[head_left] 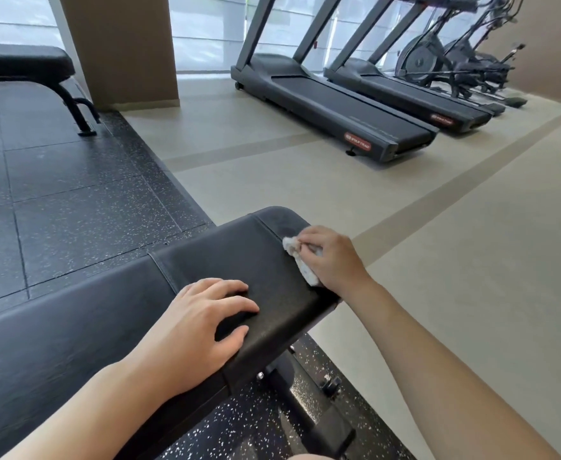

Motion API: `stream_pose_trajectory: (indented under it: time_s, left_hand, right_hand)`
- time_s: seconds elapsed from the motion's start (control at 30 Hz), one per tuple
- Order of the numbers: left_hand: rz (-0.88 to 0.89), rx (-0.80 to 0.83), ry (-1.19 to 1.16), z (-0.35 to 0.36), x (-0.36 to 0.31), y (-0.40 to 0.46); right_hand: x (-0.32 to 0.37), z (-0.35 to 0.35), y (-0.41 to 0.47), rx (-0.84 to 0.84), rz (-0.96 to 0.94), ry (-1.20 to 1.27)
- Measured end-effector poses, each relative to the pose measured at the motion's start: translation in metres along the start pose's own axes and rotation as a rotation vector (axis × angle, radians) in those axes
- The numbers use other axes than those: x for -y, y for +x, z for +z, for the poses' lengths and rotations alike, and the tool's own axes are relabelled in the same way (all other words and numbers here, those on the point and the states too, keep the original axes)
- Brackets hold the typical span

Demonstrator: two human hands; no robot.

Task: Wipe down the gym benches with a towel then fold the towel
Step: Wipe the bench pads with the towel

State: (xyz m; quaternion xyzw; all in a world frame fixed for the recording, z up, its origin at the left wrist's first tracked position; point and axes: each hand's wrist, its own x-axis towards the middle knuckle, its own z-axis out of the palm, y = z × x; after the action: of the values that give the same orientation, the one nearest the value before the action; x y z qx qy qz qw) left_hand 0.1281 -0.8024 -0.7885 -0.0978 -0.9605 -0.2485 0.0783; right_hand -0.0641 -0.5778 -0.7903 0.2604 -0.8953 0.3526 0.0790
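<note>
A black padded gym bench runs from the lower left to the middle of the view. My right hand grips a small white towel, bunched up and pressed on the bench's right edge near its far end. Most of the towel is hidden under the fingers. My left hand rests flat on the pad closer to me, its fingers spread and its thumb over the near edge.
A second black bench stands at the far left on dark speckled rubber tiles. Two treadmills and exercise bikes line the windows on the beige floor. A brown pillar rises behind. The bench's frame is below.
</note>
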Motion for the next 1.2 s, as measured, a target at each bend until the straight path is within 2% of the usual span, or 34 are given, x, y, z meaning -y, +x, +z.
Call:
stream_pose_trajectory:
  time_s: [0.23,0.4,0.5,0.63,0.77,0.83,1.03,1.2]
  left_hand:
    - [0.004,-0.002,0.019,0.001,0.003,0.003]
    - [0.019,0.01,0.029,0.002,0.007,-0.003]
    - [0.029,0.006,0.039,0.001,0.006,-0.008]
    - [0.046,0.002,0.055,-0.006,0.009,-0.017]
    - [0.047,0.007,0.044,-0.011,0.012,-0.019]
    - [0.049,0.007,0.04,-0.011,0.013,-0.018]
    - [0.048,0.01,0.015,-0.01,0.014,-0.017]
    - [0.048,-0.001,0.011,-0.01,0.012,-0.019]
  right_hand:
    - [0.013,0.041,0.095,0.038,0.04,-0.034]
    - [0.019,0.05,0.111,0.067,0.084,-0.06]
    - [0.022,0.039,0.085,0.07,0.051,-0.03]
    - [0.025,0.007,0.008,0.08,-0.01,0.047]
    - [0.026,-0.026,-0.079,0.048,0.033,0.074]
    - [0.024,-0.031,-0.092,0.054,0.046,0.081]
    - [0.02,0.001,-0.008,0.035,0.022,0.004]
    - [0.033,0.045,0.086,0.03,0.099,-0.107]
